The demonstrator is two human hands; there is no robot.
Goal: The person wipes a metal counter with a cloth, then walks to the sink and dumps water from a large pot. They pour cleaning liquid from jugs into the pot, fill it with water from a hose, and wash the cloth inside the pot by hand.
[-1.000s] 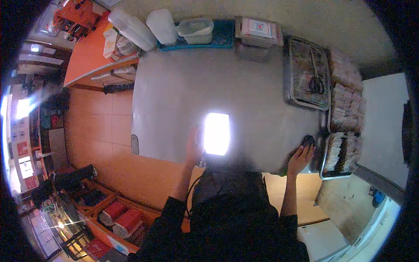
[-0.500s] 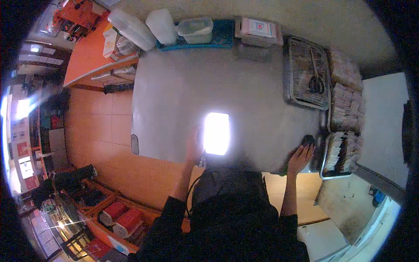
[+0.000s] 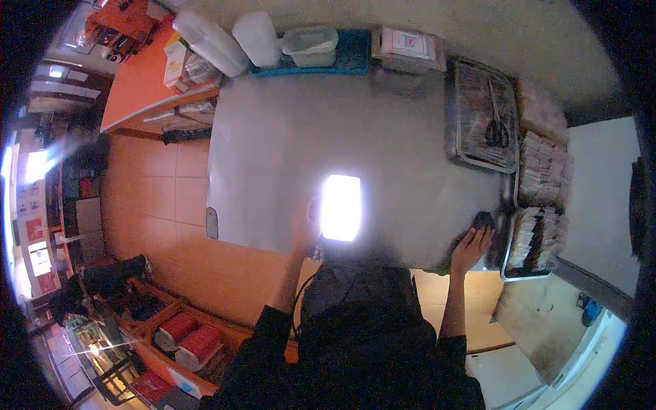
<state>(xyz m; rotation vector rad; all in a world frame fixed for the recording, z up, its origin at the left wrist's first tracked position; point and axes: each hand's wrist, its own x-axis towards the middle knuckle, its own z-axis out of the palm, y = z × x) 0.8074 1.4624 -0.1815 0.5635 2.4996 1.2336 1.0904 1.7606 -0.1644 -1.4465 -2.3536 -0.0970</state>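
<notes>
My left hand [image 3: 303,222] is closed around the left edge of a phone [image 3: 341,208], whose screen glows so white that nothing on it can be read. A small beaded strap [image 3: 318,253] dangles by the phone's lower left corner. My right hand [image 3: 473,249] rests at the front right of the metal table [image 3: 287,137], its fingers stretched out. Just beyond those fingertips lies a small dark object [image 3: 484,220], too dim to name. To the right of this hand stands a metal tray [image 3: 507,273] with rows of wrapped pieces.
Black scissors [image 3: 497,133] lie on a covered metal tray [image 3: 451,147] at the back right. Wrapped packs [image 3: 543,167] are stacked beside it. Plastic containers [image 3: 307,51] line the back edge on a blue tray [image 3: 355,65]. An orange counter [image 3: 137,82] stands at left.
Both hands and the phone keep their places on the table. Only a slight shift of the whole view shows.
</notes>
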